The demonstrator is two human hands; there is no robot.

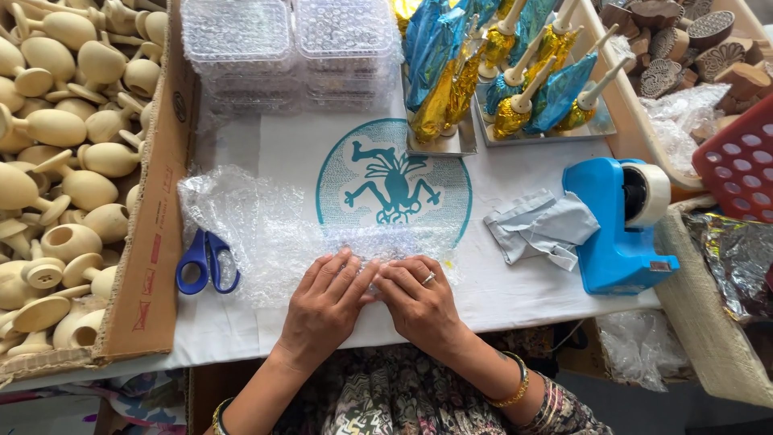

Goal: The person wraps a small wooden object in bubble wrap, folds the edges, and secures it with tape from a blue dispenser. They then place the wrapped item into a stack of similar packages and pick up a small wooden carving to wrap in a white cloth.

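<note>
**Both hands flat on bubble wrap at the near edge of a crowded table**

I saw a white cloth [515,282] covering the table, printed in the middle with a round teal emblem [394,184]. The sheet of bubble wrap [266,221] lay across that cloth, spreading from the left half towards the emblem, its near edge just under my hands. My left hand [324,306] lay palm down on the wrap, fingers stretched and only slightly spread, gripping nothing. My right hand [420,300], with a ring on one finger, pressed beside it in the same way, fingers extended and close together, the two hands touching at the fingertips. Whether anything sat inside the wrap beneath them I could not tell.

The edges were tight. On the left a cardboard box [153,242] full of pale wooden pieces [64,129] stood hard against the cloth, and blue-handled scissors [205,262] lay just beside it, partly under the wrap. At the far side stood clear plastic containers [282,48] and metal trays [451,145] of blue and gold foil-wrapped items [483,72]. To the right a blue tape dispenser [616,229] sat near the table edge, with a folded grey cloth [543,225] between it and the emblem. The freest stretch of cloth lay to the right of my right hand, in front of the grey cloth and the dispenser.
</note>
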